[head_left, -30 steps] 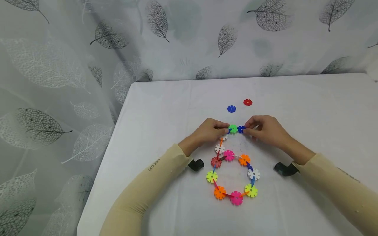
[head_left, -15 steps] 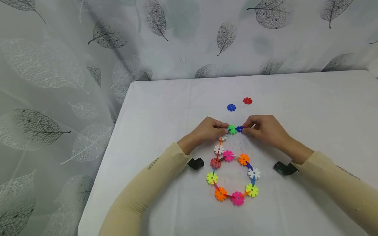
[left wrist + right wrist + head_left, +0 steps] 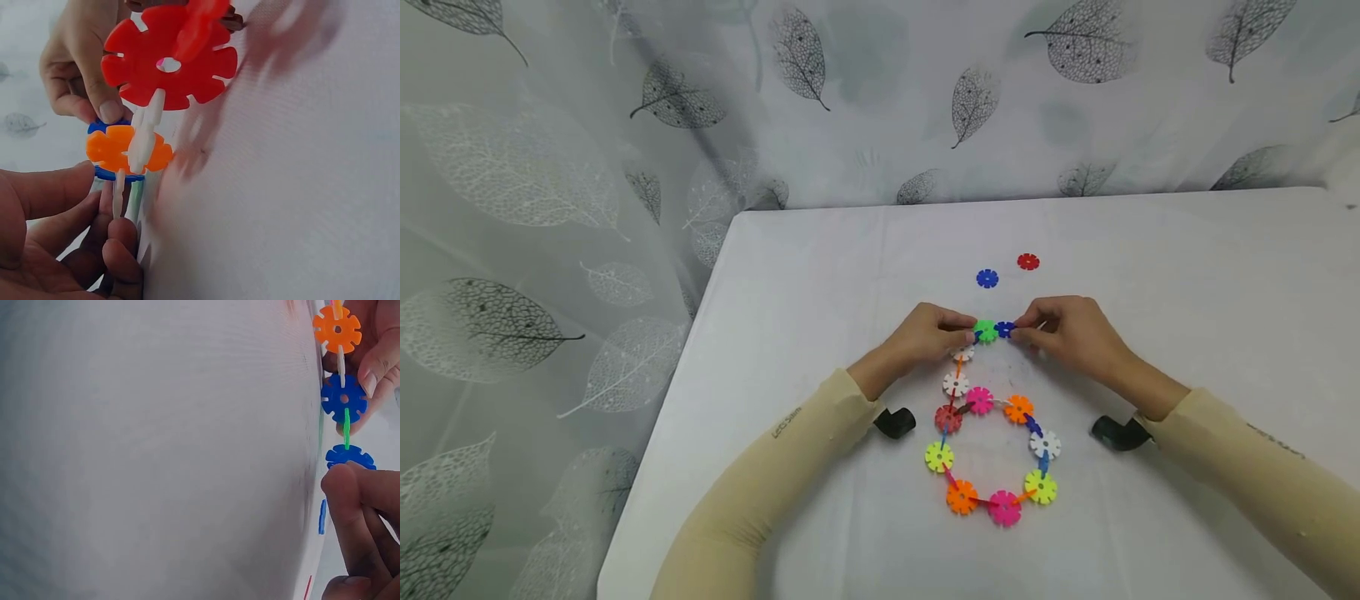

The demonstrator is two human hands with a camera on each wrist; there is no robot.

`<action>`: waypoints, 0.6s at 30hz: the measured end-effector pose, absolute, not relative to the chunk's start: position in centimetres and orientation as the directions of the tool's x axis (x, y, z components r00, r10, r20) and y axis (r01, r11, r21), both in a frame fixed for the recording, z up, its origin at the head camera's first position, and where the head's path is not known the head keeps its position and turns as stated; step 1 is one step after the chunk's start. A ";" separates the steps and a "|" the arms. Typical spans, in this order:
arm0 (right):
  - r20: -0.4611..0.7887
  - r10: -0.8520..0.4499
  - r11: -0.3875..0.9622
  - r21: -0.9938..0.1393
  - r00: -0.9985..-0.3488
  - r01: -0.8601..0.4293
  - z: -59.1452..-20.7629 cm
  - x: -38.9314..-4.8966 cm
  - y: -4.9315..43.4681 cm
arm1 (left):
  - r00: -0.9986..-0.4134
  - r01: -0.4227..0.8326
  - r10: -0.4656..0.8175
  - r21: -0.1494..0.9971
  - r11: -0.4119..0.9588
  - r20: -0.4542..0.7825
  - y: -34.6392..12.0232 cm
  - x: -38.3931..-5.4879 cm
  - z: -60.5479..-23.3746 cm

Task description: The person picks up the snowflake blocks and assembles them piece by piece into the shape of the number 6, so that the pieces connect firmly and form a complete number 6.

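Observation:
A chain of notched plastic interlocking discs lies on the white table, its lower part closed into a ring with a pink disc (image 3: pixel 1004 508) at the bottom. At the chain's upper end, my left hand (image 3: pixel 923 337) pinches a blue disc (image 3: pixel 344 398) beside the green disc (image 3: pixel 986 332). My right hand (image 3: pixel 1070 335) pinches another blue disc (image 3: pixel 350 455) between thumb and fingertips. That disc sits at the green disc's right edge, slotted against it. An orange disc (image 3: pixel 112 149) and a red disc (image 3: pixel 169 59) show along the chain in the left wrist view.
Beyond the hands, a loose blue disc (image 3: pixel 987 278) and a red disc (image 3: pixel 1028 262) lie flat on the table (image 3: pixel 820 283). Black wrist-camera mounts (image 3: pixel 895 422) stick out below both sleeves. A leaf-patterned curtain (image 3: pixel 865 100) hangs behind and at the left.
My right hand and its blue disc have shifted slightly left, nearer the green disc. My left hand has moved a little left too, and both keep their grip.

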State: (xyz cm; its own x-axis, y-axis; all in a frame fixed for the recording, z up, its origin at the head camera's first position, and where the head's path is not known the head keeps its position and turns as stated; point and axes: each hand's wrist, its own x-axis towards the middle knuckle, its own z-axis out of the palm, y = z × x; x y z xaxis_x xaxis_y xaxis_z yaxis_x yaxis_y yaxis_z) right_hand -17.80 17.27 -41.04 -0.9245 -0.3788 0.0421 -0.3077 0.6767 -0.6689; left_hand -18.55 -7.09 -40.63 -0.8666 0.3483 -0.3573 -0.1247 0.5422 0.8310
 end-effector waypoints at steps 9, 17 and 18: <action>-0.008 -0.367 0.649 -0.719 -0.930 -0.250 -41.4 -17.8 17.1 | -0.870 -0.130 0.348 0.843 0.522 -0.350 -7.2 -18.4 -40.7; 0.005 -0.380 0.651 -0.709 -0.925 -0.271 -41.4 -18.0 17.0 | -0.869 -0.135 0.353 0.853 0.505 -0.346 -7.2 -18.5 -40.8; -0.003 -0.380 0.652 -0.710 -0.925 -0.266 -41.4 -18.0 17.0 | -0.869 -0.136 0.353 0.853 0.504 -0.347 -7.3 -18.4 -40.8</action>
State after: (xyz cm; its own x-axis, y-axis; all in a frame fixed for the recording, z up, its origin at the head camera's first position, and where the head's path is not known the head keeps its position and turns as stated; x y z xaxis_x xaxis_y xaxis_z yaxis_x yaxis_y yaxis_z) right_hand -18.01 17.00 -41.40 -0.9249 -0.3802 -0.0026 -0.2659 0.6518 -0.7103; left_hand -18.45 -7.26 -40.82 -0.8690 0.3528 -0.3468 -0.1355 0.5044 0.8528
